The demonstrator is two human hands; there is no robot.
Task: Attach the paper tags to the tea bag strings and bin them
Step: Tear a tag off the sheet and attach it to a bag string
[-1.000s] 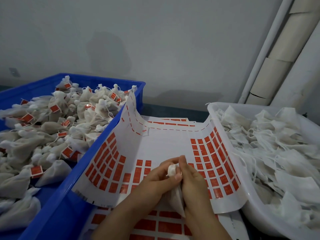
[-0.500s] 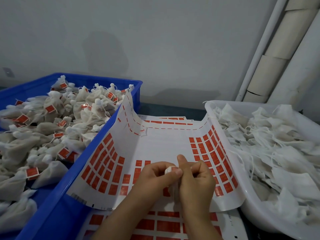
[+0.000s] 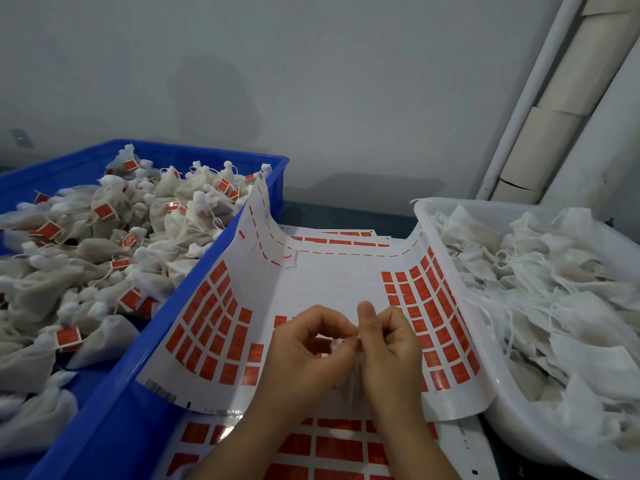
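Tagging now: left hand and right hand, fingers curled, pinch one tea bag above the tag sheet.
Done: blue crate heaped with tagged bags.
Left: white tub full of untagged bags; many red tags unused.

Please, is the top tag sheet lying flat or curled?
Curled: the sheet bends up on both sides against the blue crate and white tub.

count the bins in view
2: a blue bin on the left holding tagged tea bags, and a white bin on the right holding untagged bags. Both run past the frame edges; no other bin shows.
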